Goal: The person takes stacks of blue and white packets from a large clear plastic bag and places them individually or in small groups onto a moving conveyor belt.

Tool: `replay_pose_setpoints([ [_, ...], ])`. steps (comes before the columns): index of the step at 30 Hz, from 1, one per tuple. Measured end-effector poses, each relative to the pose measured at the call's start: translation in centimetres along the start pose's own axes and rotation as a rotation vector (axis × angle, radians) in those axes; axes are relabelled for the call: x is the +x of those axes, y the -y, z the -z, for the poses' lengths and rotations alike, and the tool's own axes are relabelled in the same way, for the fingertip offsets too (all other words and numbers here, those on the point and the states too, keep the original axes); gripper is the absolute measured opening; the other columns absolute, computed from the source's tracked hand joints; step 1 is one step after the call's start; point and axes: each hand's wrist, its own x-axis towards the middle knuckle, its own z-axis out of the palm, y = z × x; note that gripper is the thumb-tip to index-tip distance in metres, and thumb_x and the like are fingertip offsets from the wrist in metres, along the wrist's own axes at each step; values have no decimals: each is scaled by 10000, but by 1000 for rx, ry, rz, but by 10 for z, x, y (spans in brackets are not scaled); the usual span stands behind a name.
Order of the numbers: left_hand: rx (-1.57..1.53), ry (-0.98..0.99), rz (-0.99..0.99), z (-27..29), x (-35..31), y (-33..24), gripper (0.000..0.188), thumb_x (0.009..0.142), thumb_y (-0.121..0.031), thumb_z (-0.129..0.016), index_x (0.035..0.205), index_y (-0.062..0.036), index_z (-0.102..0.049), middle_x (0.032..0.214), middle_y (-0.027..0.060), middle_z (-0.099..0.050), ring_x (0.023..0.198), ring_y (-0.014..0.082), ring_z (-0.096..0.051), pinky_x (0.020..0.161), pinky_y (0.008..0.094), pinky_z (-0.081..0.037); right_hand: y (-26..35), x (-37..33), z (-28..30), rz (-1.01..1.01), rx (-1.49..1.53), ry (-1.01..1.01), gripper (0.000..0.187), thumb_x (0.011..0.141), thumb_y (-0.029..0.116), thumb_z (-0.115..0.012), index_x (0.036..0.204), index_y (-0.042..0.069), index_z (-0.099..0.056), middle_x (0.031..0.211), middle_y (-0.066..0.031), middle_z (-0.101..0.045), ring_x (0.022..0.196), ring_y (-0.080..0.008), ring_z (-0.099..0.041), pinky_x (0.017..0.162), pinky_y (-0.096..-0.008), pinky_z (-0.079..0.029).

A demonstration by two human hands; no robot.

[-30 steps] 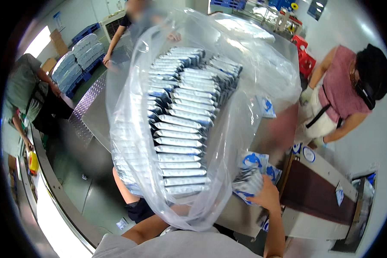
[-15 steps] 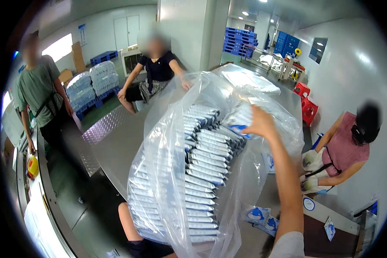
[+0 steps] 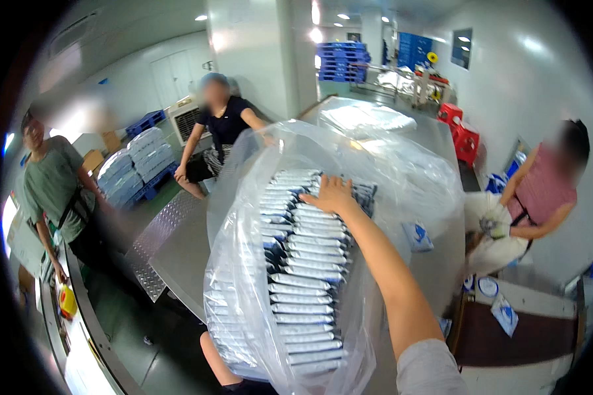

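Note:
A large clear plastic bag (image 3: 244,164) stands open on the metal table. Inside, white-and-blue sachets (image 3: 303,289) are packed on edge in tight rows. My right hand (image 3: 333,196) reaches into the bag and lies on the far end of the middle row, fingers spread over the sachet tops. My left hand is out of sight. One loose sachet (image 3: 417,237) lies right of the rows.
The metal table (image 3: 178,263) extends beyond the bag, with flat plastic sheeting (image 3: 369,118) at its far end. A conveyor (image 3: 507,339) carrying a sachet (image 3: 505,316) is at lower right. Three people stand or sit around: left (image 3: 66,191), far side (image 3: 224,125), right (image 3: 547,184). Red stools (image 3: 466,141) stand behind.
My right hand has moved left and come down from the bag's far right side onto the row, letting go of the sachets it held. The view has shifted slightly.

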Motion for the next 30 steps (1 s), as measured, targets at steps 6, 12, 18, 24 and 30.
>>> replay_pose_setpoints([
  [6, 350, 562, -431, -117, -17, 46, 559, 864, -271, -594, 1355, -68, -419, 1438, 144, -367, 1377, 359, -235, 1129, 495, -166, 0, -43, 23, 38, 162, -4, 979, 813, 730, -410, 1437, -7, -252, 1494, -223, -230, 1399, -360, -194, 1069, -669, -42],
  [12, 347, 529, -576, -115, -24, 30, 464, 821, -113, -636, 1258, -34, -502, 1394, 148, -415, 1312, 382, -349, 1079, 461, -301, -57, -243, 55, 175, 680, -783, 370, 879, 333, -612, 1104, 43, -572, 1129, -154, -574, 1086, -305, -546, 902, -430, -434],
  [18, 287, 601, -571, -67, -77, 57, 250, 802, -133, -635, 1036, -48, -612, 1110, 172, -595, 1052, 387, -559, 914, 474, -450, -64, -466, -93, -478, 459, -189, 246, 867, 242, -548, 771, 20, -591, 756, -194, -613, 717, -359, -585, 650, -466, -437],
  [24, 595, 725, -291, -19, -126, 126, 236, 781, -113, -647, 1000, -24, -628, 988, 189, -617, 921, 393, -596, 786, 482, -485, -7, -514, -143, -210, 272, -268, 164, 779, 205, -617, 811, 44, -612, 851, -112, -608, 836, -327, -591, 731, -478, -436],
  [30, 626, 757, 51, -14, -133, 181, 270, 795, -183, -638, 1020, -36, -617, 998, 197, -619, 922, 403, -595, 802, 489, -485, -82, -418, -71, -122, 1, -264, 574, 673, 282, -735, 1169, 76, -533, 1157, -165, -543, 1081, -333, -509, 896, -503, -390],
])
